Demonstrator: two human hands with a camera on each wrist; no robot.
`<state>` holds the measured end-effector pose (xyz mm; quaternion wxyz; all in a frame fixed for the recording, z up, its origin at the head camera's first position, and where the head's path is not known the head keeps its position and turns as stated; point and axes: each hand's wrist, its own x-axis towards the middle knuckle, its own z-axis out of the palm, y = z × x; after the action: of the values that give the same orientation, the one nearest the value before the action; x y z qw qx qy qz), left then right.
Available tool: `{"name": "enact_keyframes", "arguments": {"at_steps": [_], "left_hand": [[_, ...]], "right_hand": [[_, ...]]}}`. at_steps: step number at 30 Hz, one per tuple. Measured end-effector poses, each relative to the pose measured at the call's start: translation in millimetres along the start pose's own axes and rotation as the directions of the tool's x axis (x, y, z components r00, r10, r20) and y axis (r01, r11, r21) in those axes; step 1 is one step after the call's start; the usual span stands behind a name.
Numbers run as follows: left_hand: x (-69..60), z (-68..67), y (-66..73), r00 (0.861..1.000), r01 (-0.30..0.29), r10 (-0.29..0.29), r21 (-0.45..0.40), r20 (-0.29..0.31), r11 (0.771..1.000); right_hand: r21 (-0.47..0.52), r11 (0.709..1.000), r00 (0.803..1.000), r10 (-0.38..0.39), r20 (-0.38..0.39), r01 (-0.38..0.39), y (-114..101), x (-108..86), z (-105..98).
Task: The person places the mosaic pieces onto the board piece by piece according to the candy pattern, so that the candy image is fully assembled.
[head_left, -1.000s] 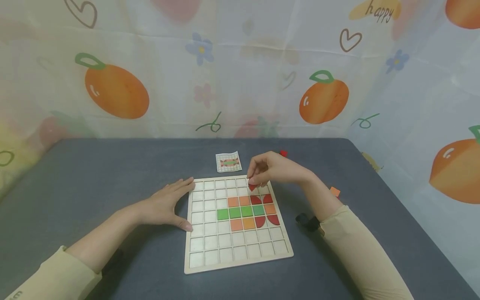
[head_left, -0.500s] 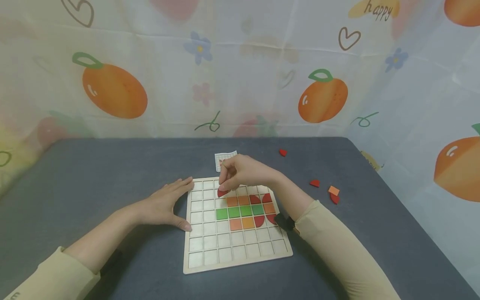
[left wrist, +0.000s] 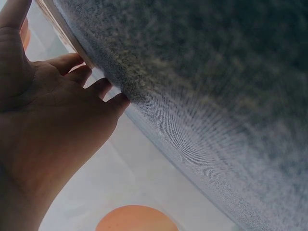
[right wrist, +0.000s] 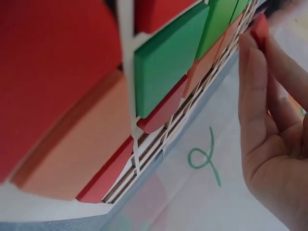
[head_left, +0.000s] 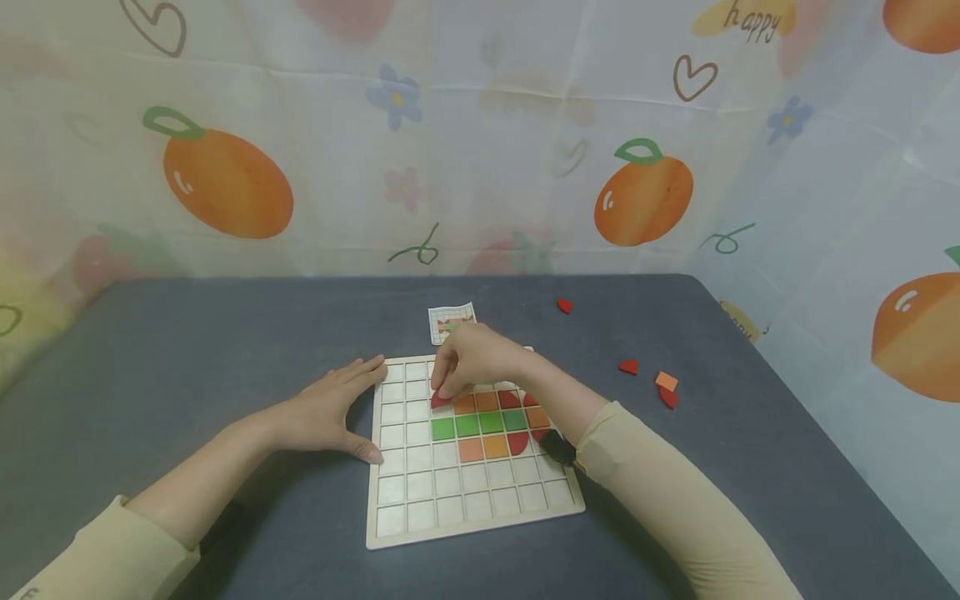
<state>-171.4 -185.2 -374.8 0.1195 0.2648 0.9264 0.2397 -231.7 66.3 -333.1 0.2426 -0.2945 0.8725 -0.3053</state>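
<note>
A pale wooden grid board [head_left: 420, 483] lies on the dark table, with green, orange and red tiles in several of its cells. My right hand [head_left: 480, 358] pinches a red quarter-round tile [head_left: 438, 400] between thumb and fingers, at the cell left of the upper orange tiles. In the right wrist view the same red tile [right wrist: 260, 30] shows at the fingertips. My left hand [head_left: 330, 412] rests at the board's left edge, fingers spread and thumb touching the frame. The left wrist view shows its fingers [left wrist: 101, 89] along the board's side.
Behind the board lies a small printed pattern card [head_left: 450, 321], partly covered by the right hand. Loose on the right are a red tile [head_left: 565, 307], another red tile [head_left: 628, 367], and an orange tile [head_left: 667, 382] touching a red one [head_left: 667, 398]. A printed curtain [head_left: 487, 167] hangs behind the table.
My right hand has carried the red tile leftward across the board, then slightly down to the cell beside the upper orange tiles. The left hand has stayed at the board's edge.
</note>
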Motion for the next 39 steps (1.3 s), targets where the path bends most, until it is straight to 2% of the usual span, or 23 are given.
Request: {"name": "enact_keyframes", "arguments": {"at_steps": [3,7,15,26,31,35,39], "left_hand": [[0.3,0.7,-1.2,1.0,-0.001,0.001,0.002,-0.005,1.0],[0.9,1.8,-4.4,1.0,0.001,-0.001,0.006,-0.008,1.0],[1.8,0.7,-1.7,1.0,0.001,-0.001,0.007,-0.001,1.0],[1.5,-0.1,-2.7,1.0,0.007,-0.007,0.01,0.0,1.0],[1.7,-0.2,-2.5,1.0,-0.007,0.007,0.006,-0.009,1.0],[1.9,0.3,-2.8,1.0,0.007,-0.007,-0.002,-0.003,1.0],[1.8,0.5,-3.1,1.0,0.018,-0.018,0.002,0.005,1.0]], "right_hand": [[-0.018,1.0,1.0,0.017,0.005,-0.016,1.1,-1.0,0.6],[-0.089,0.996,1.0,0.022,0.013,-0.021,3.0,-0.2,1.8],[-0.166,0.986,1.0,0.001,0.017,0.002,1.8,0.9,3.9],[-0.193,0.981,1.0,-0.012,0.029,0.018,2.4,3.9,7.4],[-0.217,0.974,0.997,-0.06,0.045,0.069,2.7,3.8,7.1],[-0.207,0.972,0.994,-0.104,0.034,0.109,1.8,2.4,0.9],[-0.179,0.978,0.994,-0.108,-0.002,0.106,3.7,-1.5,-11.8]]}}
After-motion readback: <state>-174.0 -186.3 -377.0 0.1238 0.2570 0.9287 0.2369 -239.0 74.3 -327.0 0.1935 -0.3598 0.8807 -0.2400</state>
